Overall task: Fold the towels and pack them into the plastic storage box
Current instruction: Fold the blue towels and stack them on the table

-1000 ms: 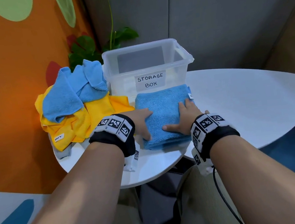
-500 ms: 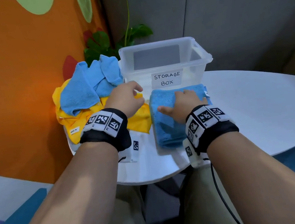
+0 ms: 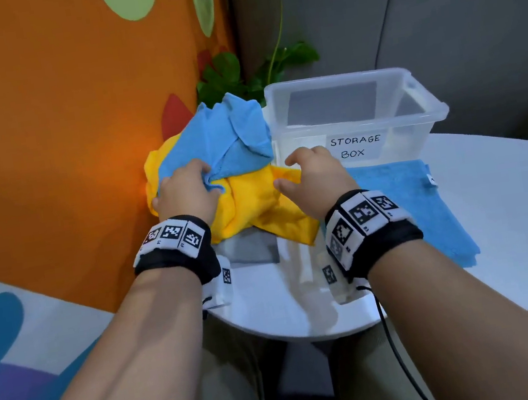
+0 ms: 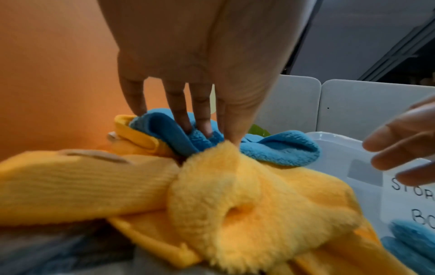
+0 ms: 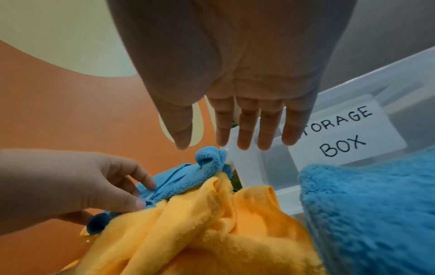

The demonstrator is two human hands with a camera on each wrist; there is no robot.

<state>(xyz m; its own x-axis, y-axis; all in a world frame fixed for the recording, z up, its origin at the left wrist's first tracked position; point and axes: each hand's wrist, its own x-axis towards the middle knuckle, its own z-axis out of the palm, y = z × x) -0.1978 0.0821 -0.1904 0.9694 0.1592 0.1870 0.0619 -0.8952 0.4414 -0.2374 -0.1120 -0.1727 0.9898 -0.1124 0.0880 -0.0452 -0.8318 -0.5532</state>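
Note:
A folded blue towel [image 3: 409, 206] lies flat on the white table [image 3: 512, 215], in front of the clear storage box [image 3: 355, 112]. To its left a crumpled blue towel [image 3: 213, 139] sits on top of loose yellow towels [image 3: 256, 204]. My left hand [image 3: 209, 180] pinches the near edge of the crumpled blue towel [image 4: 195, 137] between thumb and fingers. The right hand [image 3: 286, 173] hovers open just above the yellow towels [image 5: 212, 232], fingers spread near the box's front corner [image 5: 249, 167], holding nothing. In the right wrist view the folded blue towel [image 5: 364, 214] fills the lower right.
A grey cloth [image 3: 252, 249] pokes out under the yellow towels at the table's near edge. An orange wall [image 3: 44, 145] stands close on the left, and a green plant [image 3: 231, 75] grows behind the pile. The table's curved near edge [image 3: 309, 336] is close to my lap.
Both hands left the folded blue towel and moved left to the pile. My left hand took hold of the crumpled blue towel. The folded towel stays in front of the box.

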